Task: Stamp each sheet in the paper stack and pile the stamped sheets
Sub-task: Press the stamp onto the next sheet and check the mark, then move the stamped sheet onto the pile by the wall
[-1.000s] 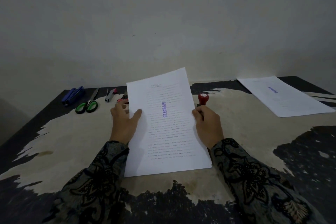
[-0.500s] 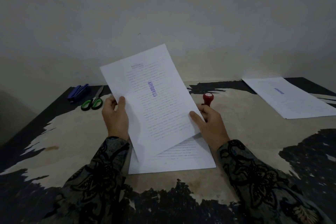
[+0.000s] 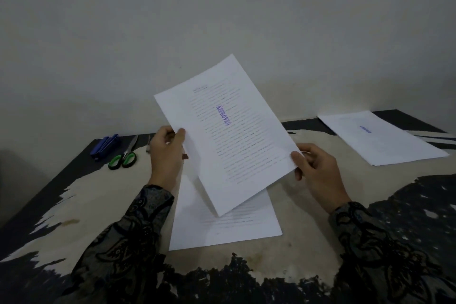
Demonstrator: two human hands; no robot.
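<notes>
Head view: holding a stamped sheet (image 3: 229, 131) tilted in the air above the paper stack (image 3: 227, 224), purple APPROVED mark facing up; pinching its left edge with the left hand (image 3: 165, 153), thumb on the front; gripping its lower right corner with the right hand (image 3: 317, 170), fingers curled behind the paper; lying flat on the worn table (image 3: 308, 242), the stack just below and between the patterned sleeves (image 3: 128, 242); sitting well apart at far right, the pile of stamped sheets (image 3: 380, 138); resting at far left, green-handled scissors (image 3: 124, 157) beside a blue stapler (image 3: 104, 145).
</notes>
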